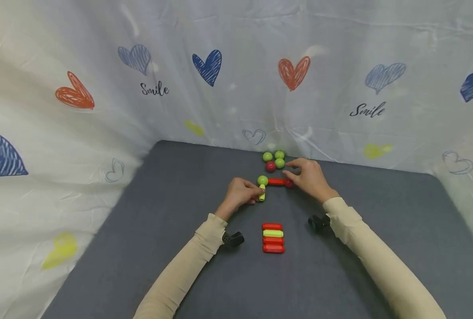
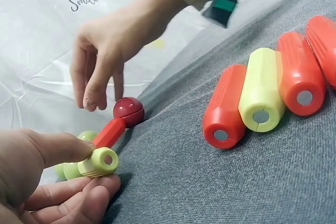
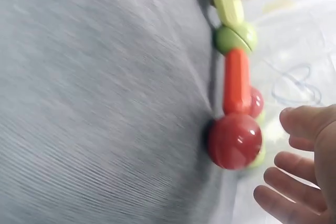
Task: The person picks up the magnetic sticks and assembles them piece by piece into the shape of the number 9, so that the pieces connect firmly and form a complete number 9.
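Observation:
The left hand (image 1: 241, 193) pinches a yellow-green rod (image 1: 262, 193) between thumb and fingers; in the left wrist view the rod (image 2: 100, 163) shows a metal disc at its end. That rod meets a green ball (image 1: 262, 180), from which a red rod (image 1: 276, 181) runs right to a dark red ball (image 1: 289, 183). The right hand (image 1: 309, 177) hovers by this red ball, fingers apart and holding nothing. In the right wrist view, a gap lies between the right hand (image 3: 310, 166) and the red ball (image 3: 235, 141).
Three green balls (image 1: 279, 163) and one red ball (image 1: 270, 166) sit beyond the joined pieces. Nearer the person, several rods lie side by side, red (image 1: 273, 248) and yellow-green (image 1: 273, 233). A white curtain (image 1: 236, 110) with printed hearts hangs behind the grey table (image 1: 160, 212).

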A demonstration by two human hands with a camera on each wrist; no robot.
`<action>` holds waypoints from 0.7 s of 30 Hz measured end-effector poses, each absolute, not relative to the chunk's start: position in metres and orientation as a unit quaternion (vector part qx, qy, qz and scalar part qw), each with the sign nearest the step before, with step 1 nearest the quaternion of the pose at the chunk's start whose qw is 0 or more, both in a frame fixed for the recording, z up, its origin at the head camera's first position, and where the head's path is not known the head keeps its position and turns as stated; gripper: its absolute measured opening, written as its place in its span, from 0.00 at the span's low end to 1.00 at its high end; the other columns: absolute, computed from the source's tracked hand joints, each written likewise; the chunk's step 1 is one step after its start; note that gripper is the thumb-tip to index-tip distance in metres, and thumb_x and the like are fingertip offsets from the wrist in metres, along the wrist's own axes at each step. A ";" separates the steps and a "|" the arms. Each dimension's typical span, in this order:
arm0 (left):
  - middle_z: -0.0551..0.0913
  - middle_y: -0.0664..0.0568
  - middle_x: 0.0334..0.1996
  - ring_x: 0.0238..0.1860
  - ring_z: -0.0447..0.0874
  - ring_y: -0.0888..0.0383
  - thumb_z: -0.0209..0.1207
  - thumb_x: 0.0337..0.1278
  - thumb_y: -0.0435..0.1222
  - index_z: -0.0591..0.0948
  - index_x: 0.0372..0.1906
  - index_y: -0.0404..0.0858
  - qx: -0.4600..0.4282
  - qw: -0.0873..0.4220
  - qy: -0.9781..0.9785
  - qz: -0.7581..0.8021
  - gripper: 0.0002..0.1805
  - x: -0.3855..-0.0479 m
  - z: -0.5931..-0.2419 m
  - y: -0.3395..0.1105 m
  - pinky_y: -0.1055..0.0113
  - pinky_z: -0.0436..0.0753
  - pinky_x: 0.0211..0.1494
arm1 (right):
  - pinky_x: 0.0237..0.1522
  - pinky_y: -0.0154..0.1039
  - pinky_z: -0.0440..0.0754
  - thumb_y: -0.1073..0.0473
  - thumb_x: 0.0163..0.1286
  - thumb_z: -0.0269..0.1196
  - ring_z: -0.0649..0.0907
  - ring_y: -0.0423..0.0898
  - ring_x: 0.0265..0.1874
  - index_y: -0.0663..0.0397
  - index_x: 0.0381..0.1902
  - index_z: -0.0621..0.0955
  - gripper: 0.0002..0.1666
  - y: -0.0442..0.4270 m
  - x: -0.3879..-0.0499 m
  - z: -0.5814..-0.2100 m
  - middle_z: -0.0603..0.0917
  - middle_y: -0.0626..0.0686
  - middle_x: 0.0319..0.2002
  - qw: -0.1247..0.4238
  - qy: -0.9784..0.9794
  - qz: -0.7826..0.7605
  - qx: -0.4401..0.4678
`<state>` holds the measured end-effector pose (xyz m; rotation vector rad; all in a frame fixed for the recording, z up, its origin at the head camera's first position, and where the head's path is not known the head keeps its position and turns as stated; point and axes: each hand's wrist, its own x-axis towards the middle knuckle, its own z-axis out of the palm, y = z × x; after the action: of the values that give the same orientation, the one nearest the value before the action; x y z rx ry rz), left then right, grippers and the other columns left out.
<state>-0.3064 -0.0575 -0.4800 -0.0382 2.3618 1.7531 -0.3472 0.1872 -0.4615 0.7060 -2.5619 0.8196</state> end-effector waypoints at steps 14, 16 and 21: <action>0.87 0.48 0.21 0.21 0.85 0.59 0.76 0.48 0.38 0.90 0.27 0.36 -0.029 0.104 0.792 0.601 0.09 -0.307 -0.481 -0.064 0.66 0.85 0.26 | 0.45 0.52 0.83 0.63 0.59 0.75 0.86 0.56 0.43 0.62 0.46 0.88 0.17 0.174 -0.391 -0.451 0.88 0.59 0.44 0.097 -0.917 0.244 0.300; 0.87 0.48 0.21 0.21 0.86 0.58 0.77 0.48 0.38 0.90 0.27 0.36 -0.029 0.103 0.791 0.602 0.09 -0.307 -0.481 -0.062 0.66 0.85 0.26 | 0.44 0.52 0.83 0.64 0.57 0.76 0.86 0.55 0.41 0.62 0.45 0.88 0.16 0.173 -0.394 -0.451 0.88 0.58 0.42 0.103 -0.918 0.225 0.310; 0.86 0.48 0.21 0.21 0.86 0.58 0.76 0.49 0.37 0.90 0.27 0.36 -0.029 0.105 0.792 0.601 0.09 -0.308 -0.481 -0.059 0.66 0.85 0.27 | 0.45 0.51 0.82 0.65 0.58 0.75 0.86 0.56 0.43 0.62 0.44 0.89 0.15 0.173 -0.401 -0.456 0.88 0.59 0.42 0.105 -0.920 0.221 0.306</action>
<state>-0.3085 -0.0594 -0.4806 -0.0859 2.3350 1.7710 -0.4007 0.1729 -0.4556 0.9017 -2.7124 0.6524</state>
